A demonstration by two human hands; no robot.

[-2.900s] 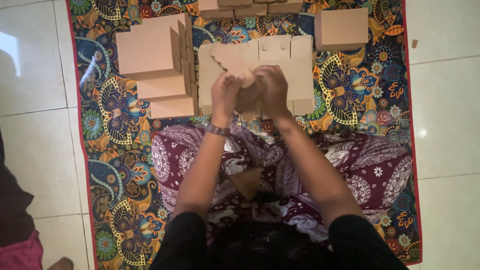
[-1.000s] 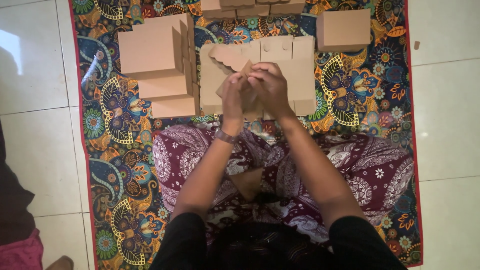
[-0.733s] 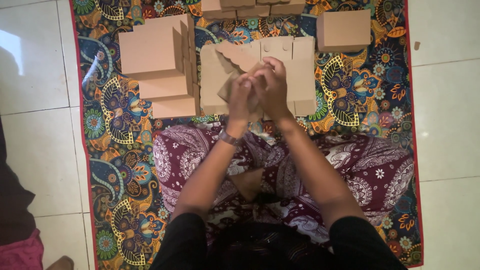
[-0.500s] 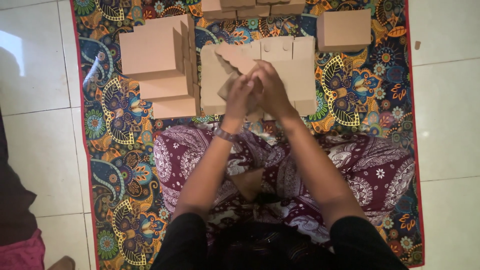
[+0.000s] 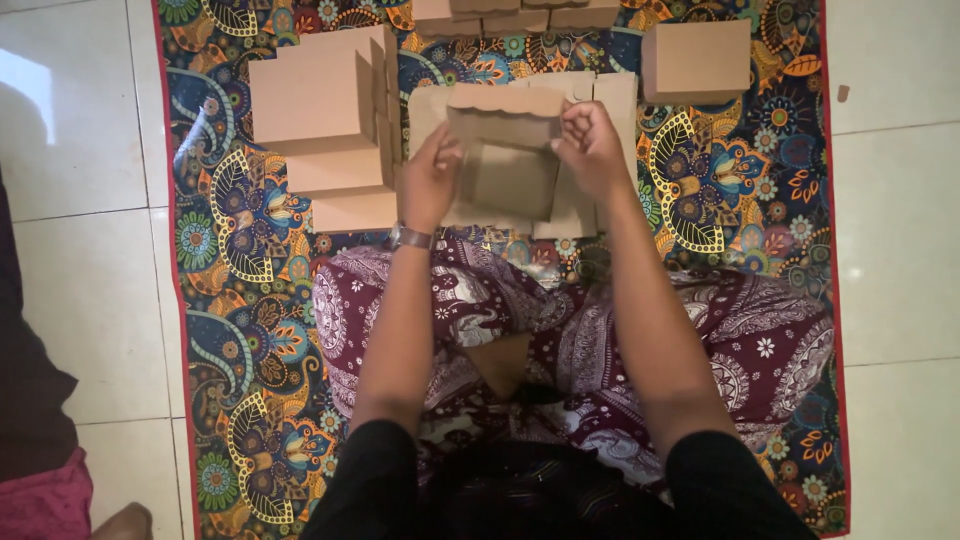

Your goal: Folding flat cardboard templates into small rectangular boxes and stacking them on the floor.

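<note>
The half-folded cardboard box [image 5: 508,150] is up off the patterned mat [image 5: 215,300], near its far edge, open side facing the person and long axis running left to right. The left hand [image 5: 430,180] pinches its left wall and the right hand [image 5: 592,150] its right, both arms outstretched. Finished boxes [image 5: 320,120] stack toward the mat's far left corner, pale floor tiles [image 5: 80,250] all round.

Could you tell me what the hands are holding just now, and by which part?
Both hands, left and right, hold a half-folded cardboard box by its two opposite side walls.
</note>
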